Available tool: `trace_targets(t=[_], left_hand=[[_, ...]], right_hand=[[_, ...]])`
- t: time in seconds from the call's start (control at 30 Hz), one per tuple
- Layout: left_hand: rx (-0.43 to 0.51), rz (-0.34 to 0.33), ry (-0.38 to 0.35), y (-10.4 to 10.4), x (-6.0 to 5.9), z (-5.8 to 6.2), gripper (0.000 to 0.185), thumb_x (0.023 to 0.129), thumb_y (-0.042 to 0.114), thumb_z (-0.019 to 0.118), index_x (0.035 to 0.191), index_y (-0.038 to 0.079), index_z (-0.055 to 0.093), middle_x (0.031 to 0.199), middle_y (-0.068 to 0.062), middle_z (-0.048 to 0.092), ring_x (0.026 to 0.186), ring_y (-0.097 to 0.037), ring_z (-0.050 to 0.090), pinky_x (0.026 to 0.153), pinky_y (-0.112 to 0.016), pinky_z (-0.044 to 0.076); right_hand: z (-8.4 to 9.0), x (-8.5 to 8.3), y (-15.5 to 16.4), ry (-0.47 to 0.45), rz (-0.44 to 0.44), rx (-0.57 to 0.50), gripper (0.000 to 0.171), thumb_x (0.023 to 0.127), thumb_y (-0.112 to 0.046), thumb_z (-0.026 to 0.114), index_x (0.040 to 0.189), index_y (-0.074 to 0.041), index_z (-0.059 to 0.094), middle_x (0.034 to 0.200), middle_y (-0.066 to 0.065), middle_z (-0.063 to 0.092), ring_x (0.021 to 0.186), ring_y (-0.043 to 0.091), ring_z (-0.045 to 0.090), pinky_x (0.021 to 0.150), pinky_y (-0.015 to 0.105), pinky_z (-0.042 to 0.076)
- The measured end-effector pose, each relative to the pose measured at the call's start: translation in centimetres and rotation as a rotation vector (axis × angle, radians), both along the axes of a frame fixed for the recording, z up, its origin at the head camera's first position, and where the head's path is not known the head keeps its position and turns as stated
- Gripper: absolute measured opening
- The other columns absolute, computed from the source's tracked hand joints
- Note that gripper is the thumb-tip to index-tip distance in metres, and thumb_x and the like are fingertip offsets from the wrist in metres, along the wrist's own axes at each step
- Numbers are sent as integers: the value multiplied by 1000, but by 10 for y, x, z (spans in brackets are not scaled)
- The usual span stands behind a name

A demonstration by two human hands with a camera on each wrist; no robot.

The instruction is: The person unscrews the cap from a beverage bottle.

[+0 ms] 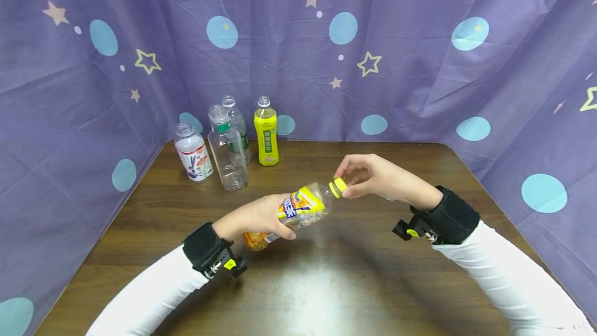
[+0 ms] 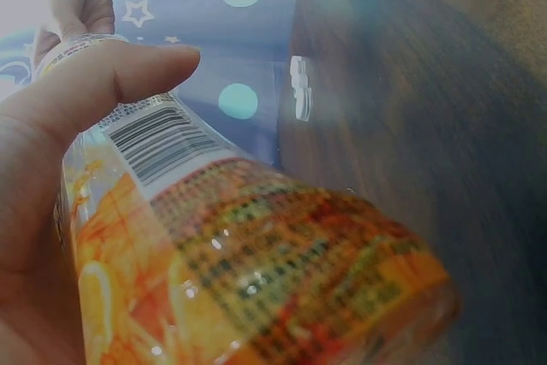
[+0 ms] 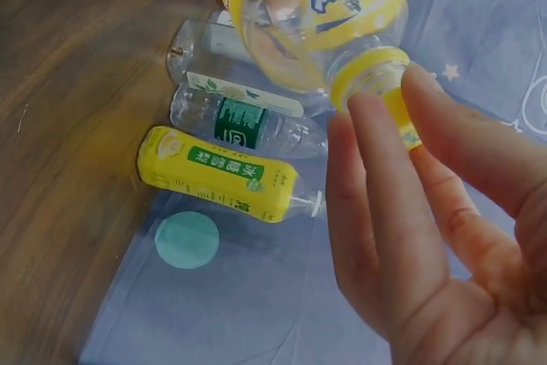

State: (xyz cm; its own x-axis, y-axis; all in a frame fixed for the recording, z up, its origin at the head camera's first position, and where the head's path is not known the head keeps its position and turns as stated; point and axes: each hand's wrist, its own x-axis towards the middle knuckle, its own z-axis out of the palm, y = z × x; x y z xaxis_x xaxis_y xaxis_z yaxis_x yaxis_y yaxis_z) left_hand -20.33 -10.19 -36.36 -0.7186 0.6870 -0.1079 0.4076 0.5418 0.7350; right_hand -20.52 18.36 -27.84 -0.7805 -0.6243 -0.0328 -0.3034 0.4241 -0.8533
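While held, orange bottle (image 1: pixel 293 212); four uncapped bottles (image 1: pixel 227 141) well behind.

Orange bottle (image 2: pixel 248 271) cut off by frame bottom in left wrist view, cap end hidden behind left hand (image 2: pixel 51 168). Tabletop (image 2: pixel 444 126) blurred there. Rearmost clear bottle (image 1: pixel 236 121) half hidden behind another.
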Motion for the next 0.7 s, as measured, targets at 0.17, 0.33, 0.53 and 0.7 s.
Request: trace_targets(t=[0.17, 0.33, 0.53, 0.7], left_hand=[[7, 6, -11, -2, -1, 1, 59, 69, 26, 82, 118, 9, 55, 98, -1, 65, 80, -11, 61, 71, -28, 52], [0, 7, -2, -4, -2, 4, 59, 69, 27, 82, 119, 9, 55, 98, -1, 65, 81, -12, 61, 71, -28, 51], [0, 10, -16, -2, -1, 1, 59, 69, 28, 82, 118, 9, 55, 98, -1, 65, 81, -12, 61, 71, -29, 52], [-5, 8, -17, -1, -1, 1, 59, 69, 27, 82, 118, 10, 55, 98, 0, 65, 81, -12, 61, 71, -29, 52]], right_hand=[[6, -7, 25, 143, -120, 40, 33, 82, -2, 74, 111, 0, 59, 104, 18, 65, 88, 15, 68, 77, 29, 56], [0, -41, 98, 550, -546, 199, 36, 87, -8, 71, 118, 3, 56, 109, 29, 61, 83, 19, 68, 76, 36, 54], [-61, -73, 212, 733, -1069, 375, 38, 90, -10, 62, 125, 1, 52, 121, 32, 47, 102, 56, 49, 83, 65, 39], [-106, -68, 277, 441, -857, 600, 36, 82, -12, 68, 111, 7, 57, 110, 35, 57, 95, 54, 54, 73, 60, 43]])
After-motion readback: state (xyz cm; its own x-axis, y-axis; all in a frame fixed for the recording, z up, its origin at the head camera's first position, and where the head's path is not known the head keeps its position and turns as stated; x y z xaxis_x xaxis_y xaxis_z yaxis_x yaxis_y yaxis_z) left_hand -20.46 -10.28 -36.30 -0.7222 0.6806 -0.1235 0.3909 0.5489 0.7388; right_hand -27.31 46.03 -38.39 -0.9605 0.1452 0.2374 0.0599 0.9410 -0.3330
